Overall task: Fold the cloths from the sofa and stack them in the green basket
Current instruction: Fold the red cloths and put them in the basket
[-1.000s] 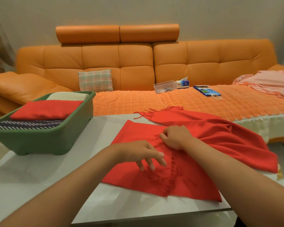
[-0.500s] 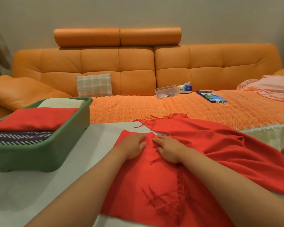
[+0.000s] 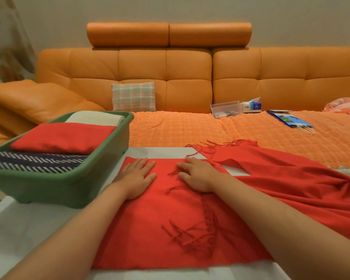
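Red cloth (image 3: 170, 219) with fringe lies partly folded on a white table (image 3: 28, 229), near the viewer. Its right part is rumpled and runs out of view at the right. Both hands lie flat on the far end of the folded part, fingers straight, pressing down and gripping nothing. The left hand (image 3: 136, 176) is near the far left corner, the right hand (image 3: 198, 175) beside it on loose fringe strands. A green basket (image 3: 69, 186) of folded cloths stands just left of the left hand. Likely risks: the rumpled length may drag the fold crooked once the pressure lifts, trapped fringe may leave lumps, and a sweeping left hand may knock the basket.
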`<state>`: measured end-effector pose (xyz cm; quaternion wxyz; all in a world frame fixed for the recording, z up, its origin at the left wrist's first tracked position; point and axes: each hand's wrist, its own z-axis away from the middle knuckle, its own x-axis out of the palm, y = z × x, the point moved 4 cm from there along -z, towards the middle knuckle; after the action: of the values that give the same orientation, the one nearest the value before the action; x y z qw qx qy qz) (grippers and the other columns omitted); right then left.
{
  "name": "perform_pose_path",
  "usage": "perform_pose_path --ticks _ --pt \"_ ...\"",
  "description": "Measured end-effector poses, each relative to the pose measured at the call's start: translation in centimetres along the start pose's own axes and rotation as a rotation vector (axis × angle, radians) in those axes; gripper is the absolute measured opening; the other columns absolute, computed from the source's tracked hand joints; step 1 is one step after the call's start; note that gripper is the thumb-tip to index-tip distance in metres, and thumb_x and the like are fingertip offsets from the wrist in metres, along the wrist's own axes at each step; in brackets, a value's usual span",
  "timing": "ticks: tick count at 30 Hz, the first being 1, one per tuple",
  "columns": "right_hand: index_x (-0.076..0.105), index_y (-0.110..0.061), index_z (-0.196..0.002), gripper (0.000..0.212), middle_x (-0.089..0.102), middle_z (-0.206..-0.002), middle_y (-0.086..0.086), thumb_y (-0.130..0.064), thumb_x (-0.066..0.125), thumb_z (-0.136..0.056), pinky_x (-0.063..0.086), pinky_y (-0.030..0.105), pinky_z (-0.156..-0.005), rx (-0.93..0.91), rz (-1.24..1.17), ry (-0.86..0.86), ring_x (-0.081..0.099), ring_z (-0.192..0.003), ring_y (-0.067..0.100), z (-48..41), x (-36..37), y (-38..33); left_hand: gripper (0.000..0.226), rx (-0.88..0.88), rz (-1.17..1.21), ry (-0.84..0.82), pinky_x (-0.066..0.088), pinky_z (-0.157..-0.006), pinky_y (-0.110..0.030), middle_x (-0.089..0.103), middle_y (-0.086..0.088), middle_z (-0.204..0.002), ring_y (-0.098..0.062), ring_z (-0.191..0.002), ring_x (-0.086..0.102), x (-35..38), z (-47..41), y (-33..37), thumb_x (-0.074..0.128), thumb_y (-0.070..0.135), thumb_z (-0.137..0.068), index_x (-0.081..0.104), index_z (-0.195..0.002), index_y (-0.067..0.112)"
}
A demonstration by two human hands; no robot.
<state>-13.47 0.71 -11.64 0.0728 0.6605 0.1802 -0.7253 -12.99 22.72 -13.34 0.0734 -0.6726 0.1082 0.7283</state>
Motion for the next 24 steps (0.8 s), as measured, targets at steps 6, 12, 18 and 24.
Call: perform_pose_path --ticks 6,12,18,24 --pt "0.014 -0.043 -0.156 0.057 0.003 -0.167 0.004 -0.057 0.023 -0.102 0.004 0.052 -0.122 0.008 0.088 -0.088 0.002 -0.154 0.024 -1.5 0.5 -1.2 0.060 0.045 -0.003 0.007 0.001 -0.123 -0.038 -0.001 0.005 -0.166 -0.015 -0.152 -0.001 -0.4 0.7 -1.5 0.024 0.056 -0.102 0.007 -0.157 0.037" --pt "0.026 -0.034 -0.155 0.055 0.011 -0.166 0.008 -0.050 0.032 -0.103 0.007 0.048 -0.122 -0.060 0.176 0.038 0.006 -0.153 0.025 1.0 -1.2 -3.9 0.055 0.094 -0.127 0.174 0.019 -0.119 -0.036 0.024 -0.003 -0.161 -0.022 -0.148 0.021 -1.5 3.3 -0.8 0.034 0.045 -0.103 0.026 -0.155 0.026" --pt "0.056 -0.038 -0.132 0.060 0.049 -0.135 0.002 -0.065 0.050 -0.079 0.035 0.039 -0.105 -0.417 0.078 0.130 0.044 -0.124 0.021 9.0 -1.2 -10.1 0.020 0.311 0.086 0.250 0.047 -0.081 -0.041 0.047 0.010 -0.098 -0.016 -0.096 0.050 -2.9 11.4 1.3 0.050 0.046 -0.086 0.051 -0.098 0.031" --pt "0.041 -0.039 -0.141 0.074 0.041 -0.110 -0.004 -0.065 0.065 -0.075 0.046 0.036 -0.084 -0.388 0.064 -0.058 0.054 -0.096 0.020 14.3 0.0 -12.0 0.054 0.304 0.123 -0.021 0.041 -0.077 -0.025 0.044 0.015 -0.093 -0.006 -0.090 0.041 -3.7 18.0 1.3 0.073 0.073 -0.058 0.049 -0.087 0.034"
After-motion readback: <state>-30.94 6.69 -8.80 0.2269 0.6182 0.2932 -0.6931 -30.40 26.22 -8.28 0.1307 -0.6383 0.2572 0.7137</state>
